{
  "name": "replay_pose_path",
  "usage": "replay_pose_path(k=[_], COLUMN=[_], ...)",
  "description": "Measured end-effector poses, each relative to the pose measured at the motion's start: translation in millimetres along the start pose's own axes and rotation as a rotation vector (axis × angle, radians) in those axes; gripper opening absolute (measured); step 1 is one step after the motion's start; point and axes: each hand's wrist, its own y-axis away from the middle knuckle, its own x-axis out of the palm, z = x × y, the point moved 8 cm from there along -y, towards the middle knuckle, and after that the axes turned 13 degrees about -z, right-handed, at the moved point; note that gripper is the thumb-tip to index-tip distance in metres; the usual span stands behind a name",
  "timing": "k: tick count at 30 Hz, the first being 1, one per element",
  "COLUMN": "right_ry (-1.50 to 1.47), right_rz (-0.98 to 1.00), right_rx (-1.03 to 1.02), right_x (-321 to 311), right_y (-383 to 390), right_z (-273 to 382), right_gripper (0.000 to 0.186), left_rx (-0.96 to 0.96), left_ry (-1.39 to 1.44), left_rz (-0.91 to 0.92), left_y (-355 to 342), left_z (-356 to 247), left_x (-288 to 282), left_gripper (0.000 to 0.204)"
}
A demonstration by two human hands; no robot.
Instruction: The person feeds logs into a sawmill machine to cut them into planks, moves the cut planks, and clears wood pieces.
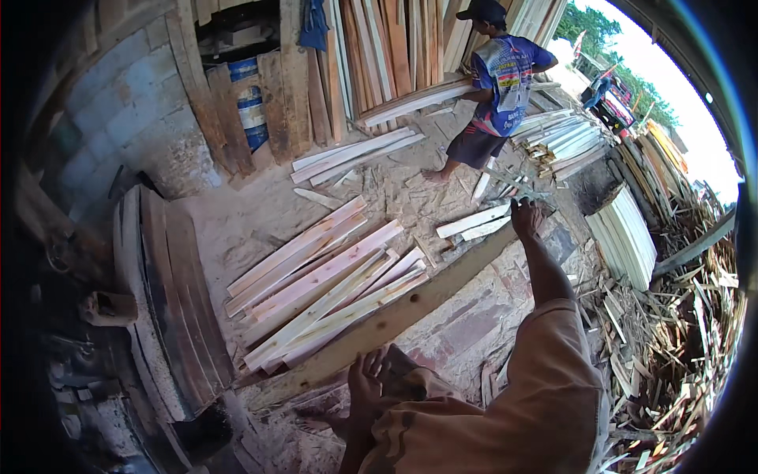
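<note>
My right hand (527, 219) is stretched far forward with its fingers curled. Thin strips of wood (517, 188), somewhat blurred, show right at its fingertips and appear to be in its grasp. My left hand (365, 391) is close to my body with its fingers apart, and nothing shows in it. It is near a long thick beam (403, 308) that crosses the floor diagonally. Just beyond the beam lies a pile of sawn planks (324, 288), pale and pinkish. Two short pale boards (474, 223) lie left of my right hand.
A person (505, 79) stands ahead, carrying boards (418, 101) at the side. Tall planks (387, 47) lean against the back wall. Stacked pale boards (624, 237) and a large heap of wood scraps (679, 347) are on the right. Curved dark slabs (170, 292) stand left.
</note>
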Motion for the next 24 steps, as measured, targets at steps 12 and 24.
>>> replay_pose_path(k=[12,24], right_ry=[-1.605,-2.934], right_rz=[1.355,1.363], right_rx=[-0.965,-1.907], right_x=[-162.9,-626.8], right_y=[433.0,512.1], right_z=[397.3,402.5], right_gripper=[0.019,0.024], left_rx=[0.5,0.743], left_ry=[-0.616,0.432], left_rz=[-0.761,-1.559], left_y=[-2.6,243.8], left_z=[-100.8,163.8], left_x=[-252.8,-481.3], left_gripper=[0.038,0.041])
